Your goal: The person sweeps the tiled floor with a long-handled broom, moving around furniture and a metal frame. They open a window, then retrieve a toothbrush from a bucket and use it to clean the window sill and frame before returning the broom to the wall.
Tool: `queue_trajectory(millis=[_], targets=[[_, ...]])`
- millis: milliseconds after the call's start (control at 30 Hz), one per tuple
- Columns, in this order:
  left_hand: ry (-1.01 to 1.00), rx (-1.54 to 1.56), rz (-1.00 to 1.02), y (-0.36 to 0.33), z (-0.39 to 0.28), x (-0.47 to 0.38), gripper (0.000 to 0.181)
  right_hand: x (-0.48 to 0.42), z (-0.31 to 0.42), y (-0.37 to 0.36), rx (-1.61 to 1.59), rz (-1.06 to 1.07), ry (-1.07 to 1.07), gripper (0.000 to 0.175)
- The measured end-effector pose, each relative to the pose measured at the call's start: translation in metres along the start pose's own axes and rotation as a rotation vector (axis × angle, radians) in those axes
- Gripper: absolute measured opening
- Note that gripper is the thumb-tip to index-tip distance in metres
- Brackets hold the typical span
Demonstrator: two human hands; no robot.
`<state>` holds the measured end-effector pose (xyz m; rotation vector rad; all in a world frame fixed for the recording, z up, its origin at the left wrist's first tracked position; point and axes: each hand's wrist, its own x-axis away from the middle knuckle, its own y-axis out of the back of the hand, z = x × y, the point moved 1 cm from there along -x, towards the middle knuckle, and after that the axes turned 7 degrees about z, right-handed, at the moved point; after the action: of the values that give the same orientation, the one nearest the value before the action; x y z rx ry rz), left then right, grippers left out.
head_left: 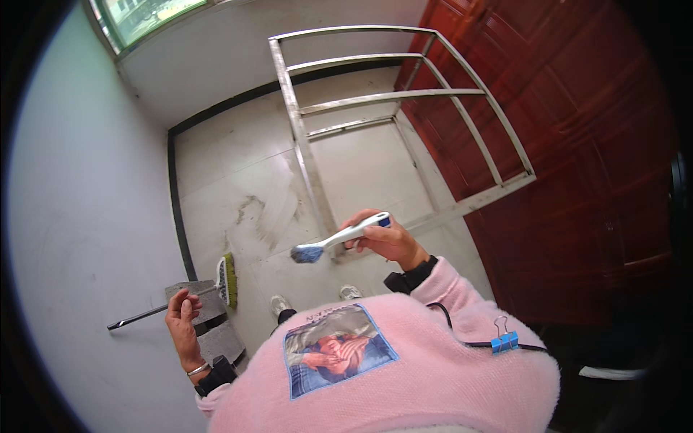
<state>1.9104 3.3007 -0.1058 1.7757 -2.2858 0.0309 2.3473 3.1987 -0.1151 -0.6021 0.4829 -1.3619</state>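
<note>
My right hand [392, 241] grips a small scrub brush [346, 235] by its white plastic handle. Its blue bristles [307, 253] point left and down, dark at the tip. Beneath and beyond that hand stands an open metal frame [311, 146] of square tubing, with several bars across it. My left hand [183, 327] is at the lower left, fingers loosely curled and seemingly holding nothing. Behind it in the view runs the metal pole [138, 317] of a floor brush, whose head [227, 281] has yellow-green bristles. Part of the pole is hidden by my fingers.
Grey blocks [219, 343] sit by the left wall [97, 216]. Dark red panelled doors [568, 162] lie to the right, close to the frame. The pale tiled floor [233, 157] bears dark smears [252, 211]. A window [151, 16] is at the upper left.
</note>
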Motion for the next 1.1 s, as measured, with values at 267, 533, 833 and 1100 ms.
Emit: queue_trajectory(millis=[267, 533, 833, 1100], targets=[[-0.019, 0.019, 0.07, 0.117, 0.018, -0.104, 0.025, -0.093, -0.047, -0.071, 0.101, -0.113, 0.036, 0.034], [-0.141, -0.013, 0.188, 0.163, -0.007, -0.182, 0.023, -0.249, -0.081, -0.118, 0.115, -0.08, 0.03, 0.035], [-0.092, -0.033, 0.369, 0.135, -0.019, -0.273, 0.022, -0.452, -0.076, -0.112, 0.086, 0.028, 0.053, 0.029], [-0.156, -0.143, 0.42, 0.058, -0.067, -0.488, 0.023, -0.692, 0.004, -0.036, -0.108, 0.09, 0.198, 0.026]])
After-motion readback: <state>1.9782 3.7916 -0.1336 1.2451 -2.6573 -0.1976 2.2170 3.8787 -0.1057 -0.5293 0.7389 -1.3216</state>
